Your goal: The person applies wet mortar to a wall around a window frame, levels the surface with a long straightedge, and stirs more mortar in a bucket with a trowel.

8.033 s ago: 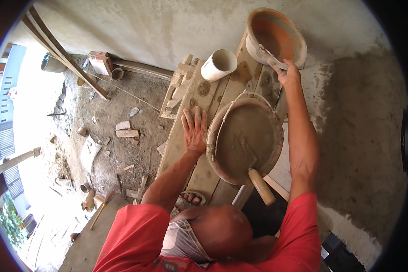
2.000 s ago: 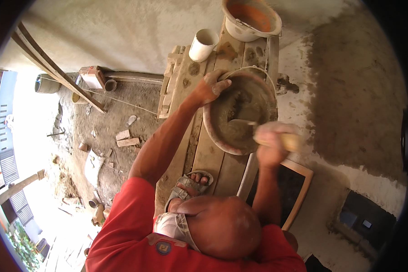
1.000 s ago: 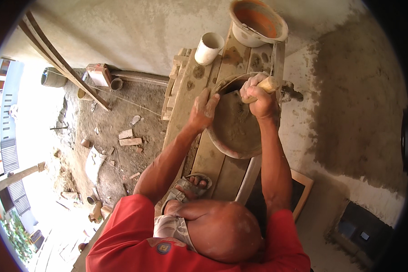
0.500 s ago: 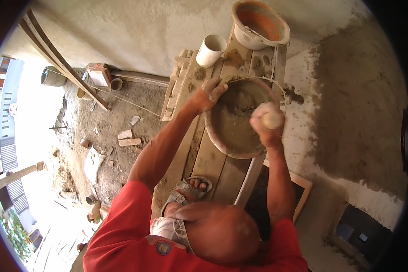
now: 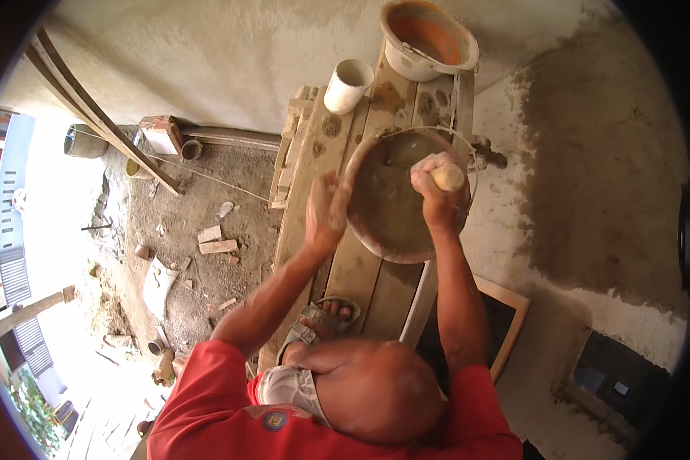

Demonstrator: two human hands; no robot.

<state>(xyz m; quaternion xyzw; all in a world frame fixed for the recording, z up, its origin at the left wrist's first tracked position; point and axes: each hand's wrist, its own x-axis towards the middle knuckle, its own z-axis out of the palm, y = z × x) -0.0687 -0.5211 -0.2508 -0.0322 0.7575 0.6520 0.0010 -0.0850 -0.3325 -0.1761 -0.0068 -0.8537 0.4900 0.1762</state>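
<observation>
A round bucket (image 5: 369,247) of wet grey mortar (image 5: 391,211) stands on the planks in front of me. My right hand (image 5: 435,184) is closed around the pale, rounded wooden handle (image 5: 448,178) of a tool, above the right part of the mortar. The tool's working end is hidden below my fist. At the bucket's left rim, my left hand (image 5: 328,205) has its fingers stretched out, slightly blurred, with nothing in it. Whether it touches the rim I cannot tell. The bucket's thin wire handle (image 5: 475,180) hangs around its right side.
The plank platform (image 5: 360,287) carries my sandalled foot (image 5: 326,314), a white cylinder (image 5: 349,87) and another bucket (image 5: 429,42), orange inside. A wall with a dark damp patch (image 5: 598,184) rises at right. Lower at left, rubble and brick pieces (image 5: 218,246) lie on the dirt ground.
My left hand has let go of the bucket's upper left rim and moved down and left. My right hand has shifted slightly up and left with the wooden-handled tool.
</observation>
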